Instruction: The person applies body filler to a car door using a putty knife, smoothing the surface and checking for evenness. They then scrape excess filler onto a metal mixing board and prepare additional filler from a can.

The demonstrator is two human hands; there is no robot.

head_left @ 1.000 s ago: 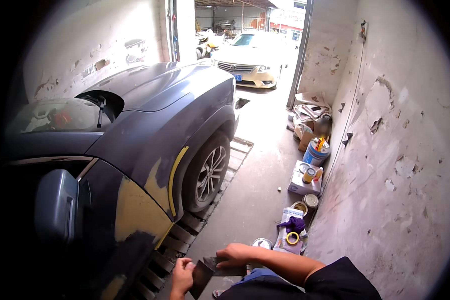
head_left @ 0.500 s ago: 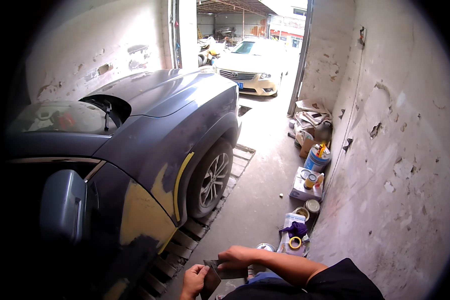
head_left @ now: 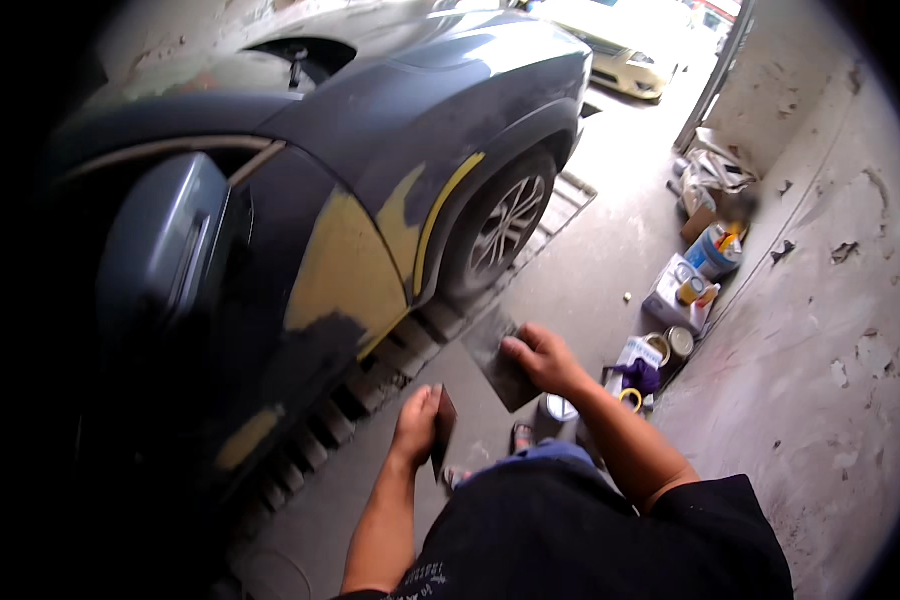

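Note:
My left hand (head_left: 415, 428) grips a thin brown putty spreader (head_left: 446, 428), which shows nearly edge-on beside my fingers. A wider, dark grey putty spreader (head_left: 500, 365) is held in my right hand (head_left: 544, 358), thumb on its upper face. The two blades are apart, both over the floor in front of my body. To the left stands a dark grey car (head_left: 450, 105). Yellowish filler (head_left: 342, 262) covers part of its front door, and a smaller filler patch (head_left: 400, 222) lies on the fender near the wheel arch. Neither hand touches the car.
Along the right wall (head_left: 820, 330) are a blue bucket (head_left: 712, 254), a white box (head_left: 670, 285), tins (head_left: 678, 343), a purple cloth (head_left: 640, 376) and yellow tape (head_left: 630, 399). A slatted floor strip (head_left: 415, 343) runs beside the car. A pale car (head_left: 630, 68) stands outside the doorway.
My hands have drawn apart: the spreaders, close together before, are now separate. The right hand has moved up and right, its blade turned flatter. The view has tilted down and leftward.

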